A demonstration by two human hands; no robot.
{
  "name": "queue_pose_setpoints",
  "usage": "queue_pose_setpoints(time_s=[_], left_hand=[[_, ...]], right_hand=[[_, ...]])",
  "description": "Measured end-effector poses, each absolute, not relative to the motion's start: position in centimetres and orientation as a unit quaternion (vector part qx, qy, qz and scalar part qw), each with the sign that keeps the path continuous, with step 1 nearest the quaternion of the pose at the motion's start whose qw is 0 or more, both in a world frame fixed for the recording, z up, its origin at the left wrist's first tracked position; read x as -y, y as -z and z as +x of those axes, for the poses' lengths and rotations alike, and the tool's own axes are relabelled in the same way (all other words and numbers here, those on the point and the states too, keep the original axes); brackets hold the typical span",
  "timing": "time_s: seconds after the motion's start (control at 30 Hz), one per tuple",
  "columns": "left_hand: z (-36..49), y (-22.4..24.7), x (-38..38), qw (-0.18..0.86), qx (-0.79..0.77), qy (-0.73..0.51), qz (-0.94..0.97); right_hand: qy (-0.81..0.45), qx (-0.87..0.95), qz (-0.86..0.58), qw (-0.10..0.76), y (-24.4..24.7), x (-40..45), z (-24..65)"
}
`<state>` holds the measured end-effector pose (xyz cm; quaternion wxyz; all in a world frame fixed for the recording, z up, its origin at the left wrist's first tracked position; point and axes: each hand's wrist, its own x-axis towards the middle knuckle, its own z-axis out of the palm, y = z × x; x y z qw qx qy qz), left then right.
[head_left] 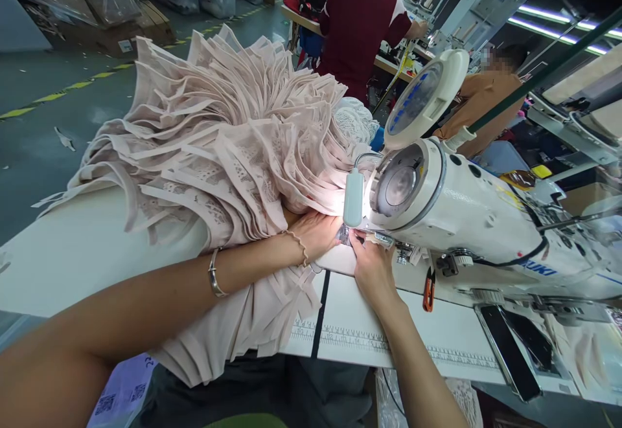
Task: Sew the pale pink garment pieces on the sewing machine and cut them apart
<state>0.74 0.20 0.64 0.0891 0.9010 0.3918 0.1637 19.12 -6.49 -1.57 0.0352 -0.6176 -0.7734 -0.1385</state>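
Observation:
A sewing machine point(437, 201) stands at the right, its lamp point(354, 198) lit over the needle area. My left hand point(315, 236) lies over pale pink fabric beside the needle area, fingers stretched toward it. Just right of it, my right hand point(375, 271) has thumb and forefinger pinched together at the fabric edge by the presser foot. The small piece between them is mostly hidden by my fingers and the lamp. A large heap of pale pink lace pieces point(233, 136) fans out behind my left arm, and more of them hang over the table's front edge.
Orange-handled thread snips point(428, 291) lie right of my right hand. A phone point(508, 350) rests near the front edge. A printed ruler point(354, 338) runs along the white table point(121, 253). Beyond, a person in dark red point(362, 26) and another in brown point(479, 107) sit or stand.

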Motion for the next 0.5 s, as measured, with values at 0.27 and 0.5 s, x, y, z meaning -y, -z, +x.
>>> queue_pose_setpoints(time_s=[0.27, 0.5], left_hand=[[0.67, -0.89, -0.09, 0.088, -0.392, -0.151, 0.903], [0.84, -0.7, -0.07, 0.081, -0.396, -0.154, 0.902]], right_hand=[[0.13, 0.777, -0.614, 0.051, 1.85, 6.48, 19.13], [0.12, 0.778, -0.614, 0.065, 2.01, 6.35, 19.23]])
